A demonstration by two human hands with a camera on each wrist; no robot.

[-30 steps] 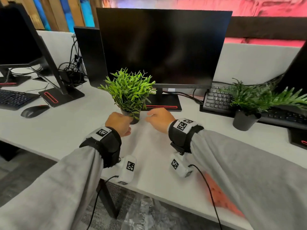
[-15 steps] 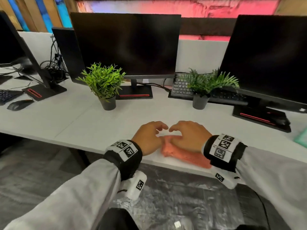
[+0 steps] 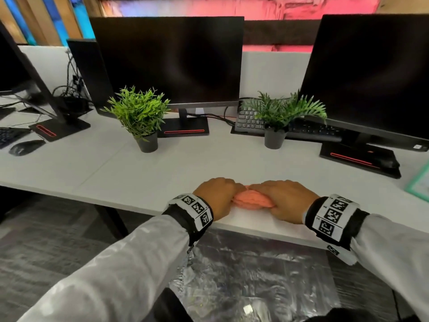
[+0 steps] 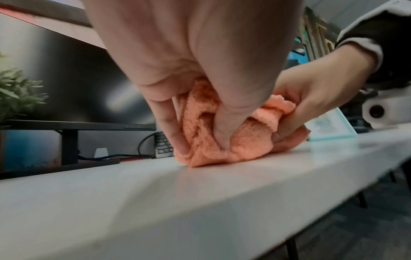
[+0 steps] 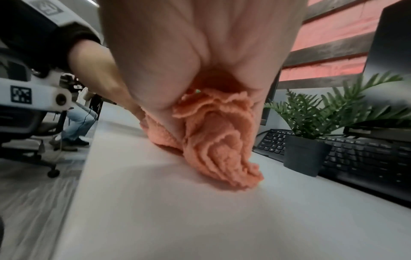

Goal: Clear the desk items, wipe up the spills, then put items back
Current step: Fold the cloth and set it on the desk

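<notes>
Fingers (image 4: 177, 130) of the left hand (image 3: 217, 197) are curling down into a bunched orange cloth (image 3: 251, 201) and gripping its left end. The right hand (image 3: 286, 199) is gripping the other end, its fingers wrapped over the folds and mostly hidden under the cloth in the right wrist view. Both hands are touching over the cloth, which is resting on the white worktop (image 3: 139, 173) close to its near edge.

Beyond the fingers and to their left, a bushy potted plant (image 3: 141, 117) is standing upright in a dark pot, just in front of the middle monitor (image 3: 169, 59). Beyond and slightly right, a fern-like potted plant (image 3: 278, 117) is standing just in front of a black keyboard (image 3: 249, 122). Further right, a second monitor (image 3: 371, 75) is standing on its base. At the far right, a teal-framed item (image 3: 419, 184) is lying on the worktop, only partly in view.
</notes>
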